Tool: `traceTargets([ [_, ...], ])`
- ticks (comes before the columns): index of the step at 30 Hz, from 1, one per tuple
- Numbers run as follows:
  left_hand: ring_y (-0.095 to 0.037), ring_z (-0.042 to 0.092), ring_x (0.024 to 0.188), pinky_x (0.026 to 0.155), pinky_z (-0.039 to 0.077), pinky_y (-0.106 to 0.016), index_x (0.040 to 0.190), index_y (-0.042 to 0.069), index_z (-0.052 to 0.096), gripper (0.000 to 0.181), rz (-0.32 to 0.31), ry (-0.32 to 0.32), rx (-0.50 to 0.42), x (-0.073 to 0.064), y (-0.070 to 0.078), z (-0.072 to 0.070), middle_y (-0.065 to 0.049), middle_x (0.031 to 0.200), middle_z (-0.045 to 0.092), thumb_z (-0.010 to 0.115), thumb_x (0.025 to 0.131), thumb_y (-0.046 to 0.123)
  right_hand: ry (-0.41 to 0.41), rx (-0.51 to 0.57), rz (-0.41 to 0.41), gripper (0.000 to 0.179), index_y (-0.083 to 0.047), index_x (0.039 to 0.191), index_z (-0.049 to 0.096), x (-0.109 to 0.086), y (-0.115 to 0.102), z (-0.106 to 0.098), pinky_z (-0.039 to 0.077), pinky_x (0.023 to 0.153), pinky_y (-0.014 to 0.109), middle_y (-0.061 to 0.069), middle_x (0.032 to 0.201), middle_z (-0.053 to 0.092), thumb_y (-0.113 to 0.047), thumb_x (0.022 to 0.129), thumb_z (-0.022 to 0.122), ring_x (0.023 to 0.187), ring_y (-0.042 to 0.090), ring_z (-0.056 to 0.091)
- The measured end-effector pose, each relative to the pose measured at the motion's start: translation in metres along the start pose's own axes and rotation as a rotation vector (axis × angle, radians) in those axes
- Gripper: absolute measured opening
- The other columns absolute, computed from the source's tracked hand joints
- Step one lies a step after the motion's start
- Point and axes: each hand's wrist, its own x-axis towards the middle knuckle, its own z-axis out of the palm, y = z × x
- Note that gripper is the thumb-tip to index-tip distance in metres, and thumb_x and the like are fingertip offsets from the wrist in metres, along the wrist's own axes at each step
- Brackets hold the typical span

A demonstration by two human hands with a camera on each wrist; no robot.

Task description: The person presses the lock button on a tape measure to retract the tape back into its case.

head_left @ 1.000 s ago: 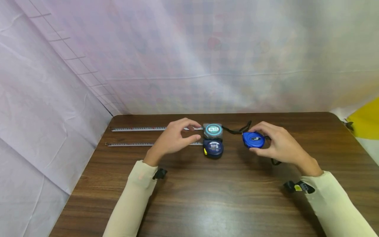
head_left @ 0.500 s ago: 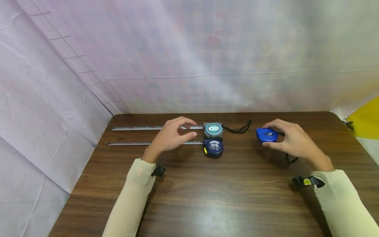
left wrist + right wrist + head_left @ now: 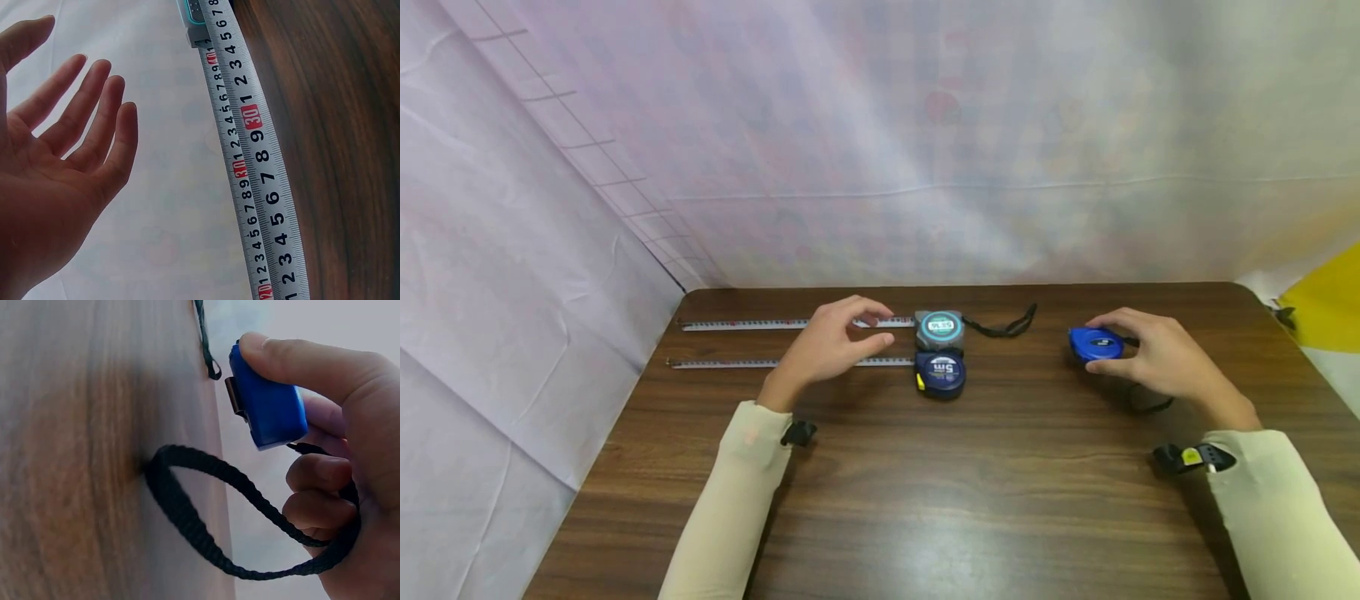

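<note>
My right hand [image 3: 1168, 357] pinches a bright blue tape measure [image 3: 1096, 343] between thumb and fingers at the table's right side. In the right wrist view the blue case [image 3: 269, 403] is raised off the wood, and its black strap [image 3: 194, 534] loops down to the table. A grey and teal tape measure [image 3: 939, 331] and a dark blue one [image 3: 942, 374] lie side by side in the middle, their blades drawn out to the left. Over those blades my left hand [image 3: 826, 343] hovers with relaxed, spread fingers and holds nothing.
The upper blade [image 3: 741, 325] and lower blade [image 3: 722, 364] run parallel toward the table's left edge. A black wrist cord [image 3: 1003, 327] trails right from the grey tape measure. White cloth [image 3: 880, 167] hangs behind the brown table [image 3: 985, 500]; something yellow [image 3: 1326, 304] shows at far right.
My right hand has carried the blue tape measure rightward, away from the other two. My left hand has drifted slightly left. The two extended tape measures have stayed in place.
</note>
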Motion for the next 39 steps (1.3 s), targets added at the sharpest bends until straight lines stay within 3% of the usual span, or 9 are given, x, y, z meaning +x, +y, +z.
traceTargets([
  [5,-0.025,0.068,0.122,0.102,0.059,-0.047,0.138,0.008,0.073,0.037,-0.004,-0.001,0.005,0.0,-0.001,0.0,-0.006,0.135,0.071,0.076,0.106,0.027,-0.007,0.004,0.01,0.061,-0.004,0.136,0.071,-0.002,0.005,0.001,0.054,0.087,0.064,0.023,0.131,0.072,-0.025,0.086,0.099,0.113,0.047,0.069],
  [13,-0.031,0.068,0.123,0.104,0.058,-0.055,0.138,0.004,0.072,0.039,-0.002,-0.008,-0.009,0.0,-0.002,-0.001,-0.009,0.135,0.071,0.076,0.106,0.025,-0.009,-0.006,0.008,0.06,-0.004,0.135,0.072,-0.004,0.01,0.003,0.054,0.087,0.065,0.025,0.131,0.072,-0.023,0.085,0.099,0.112,0.049,0.07],
  [21,-0.026,0.067,0.123,0.103,0.058,-0.046,0.137,0.007,0.073,0.036,-0.018,-0.014,0.024,0.0,-0.004,0.0,-0.007,0.134,0.071,0.076,0.107,0.027,-0.042,0.006,0.052,0.061,-0.003,0.136,0.072,-0.004,0.012,0.004,0.053,0.09,0.067,0.026,0.132,0.072,-0.026,0.085,0.098,0.115,0.05,0.069],
  [39,-0.026,0.068,0.124,0.103,0.058,-0.045,0.141,0.01,0.071,0.038,-0.005,-0.009,0.004,0.0,-0.005,0.0,-0.007,0.136,0.072,0.075,0.107,0.026,-0.067,-0.007,0.078,0.063,-0.001,0.14,0.069,-0.005,0.017,0.007,0.052,0.092,0.071,0.031,0.136,0.068,-0.027,0.089,0.096,0.119,0.055,0.066],
])
